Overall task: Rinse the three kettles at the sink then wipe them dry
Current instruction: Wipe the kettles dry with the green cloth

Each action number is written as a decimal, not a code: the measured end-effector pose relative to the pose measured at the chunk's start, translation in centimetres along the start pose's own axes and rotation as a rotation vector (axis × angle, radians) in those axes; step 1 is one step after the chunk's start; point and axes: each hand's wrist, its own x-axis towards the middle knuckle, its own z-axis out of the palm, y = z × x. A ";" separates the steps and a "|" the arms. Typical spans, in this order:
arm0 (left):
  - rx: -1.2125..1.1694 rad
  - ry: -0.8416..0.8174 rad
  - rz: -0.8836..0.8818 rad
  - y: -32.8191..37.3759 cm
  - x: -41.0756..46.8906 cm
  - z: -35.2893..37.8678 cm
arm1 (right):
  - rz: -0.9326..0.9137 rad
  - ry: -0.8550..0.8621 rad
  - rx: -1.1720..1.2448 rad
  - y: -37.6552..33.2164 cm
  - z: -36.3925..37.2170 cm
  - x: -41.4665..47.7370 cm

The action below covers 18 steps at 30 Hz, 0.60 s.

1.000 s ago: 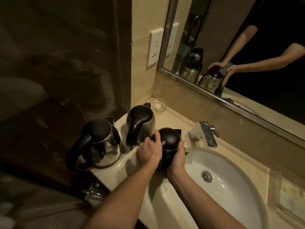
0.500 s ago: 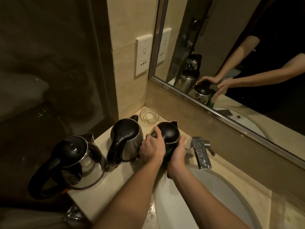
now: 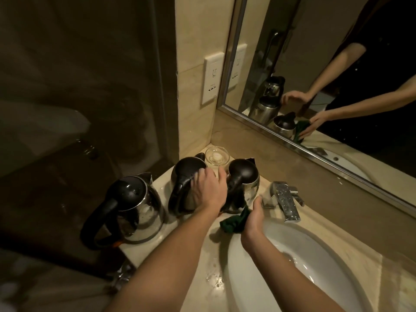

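Three steel kettles with black lids and handles stand in a row on the beige counter, left of the white sink (image 3: 319,262). The left kettle (image 3: 132,206) sits at the counter's edge, the middle kettle (image 3: 186,176) behind my left hand, the right kettle (image 3: 244,176) near the tap. My left hand (image 3: 208,188) hovers between the middle and right kettles with fingers spread, holding nothing. My right hand (image 3: 253,218) grips a dark green cloth (image 3: 233,222) just in front of the right kettle, which it does not touch.
A chrome tap (image 3: 286,199) stands right of the kettles. A small glass dish (image 3: 217,156) sits in the corner behind them. A mirror (image 3: 326,86) runs along the back wall, a wall socket (image 3: 212,77) is at left. Water drops lie on the counter's front (image 3: 213,278).
Both hands have come off the right kettle. My left hand has shifted left toward the middle kettle and opened; my right hand has drawn back with the green cloth.
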 end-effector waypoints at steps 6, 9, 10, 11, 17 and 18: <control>-0.094 0.146 -0.210 -5.9 1.6 -3.2 | 0.120 0.019 -0.048 2.6 0.5 -3.0; -0.240 -0.026 -0.399 -7.7 2.0 -2.2 | 0.125 0.023 -0.058 3.5 0.9 -3.9; -0.256 -0.067 -0.414 -8.0 1.9 -1.9 | 0.125 0.025 -0.064 3.8 1.1 -4.2; -0.259 -0.087 -0.412 -8.3 1.9 -1.7 | 0.125 0.027 -0.066 4.0 1.2 -4.4; -0.344 -0.159 -0.450 -8.5 1.3 -2.1 | 0.134 0.009 -0.080 4.4 1.6 -5.5; -0.357 -0.168 -0.461 -8.4 0.9 -2.2 | 0.130 0.008 -0.082 4.4 1.7 -5.7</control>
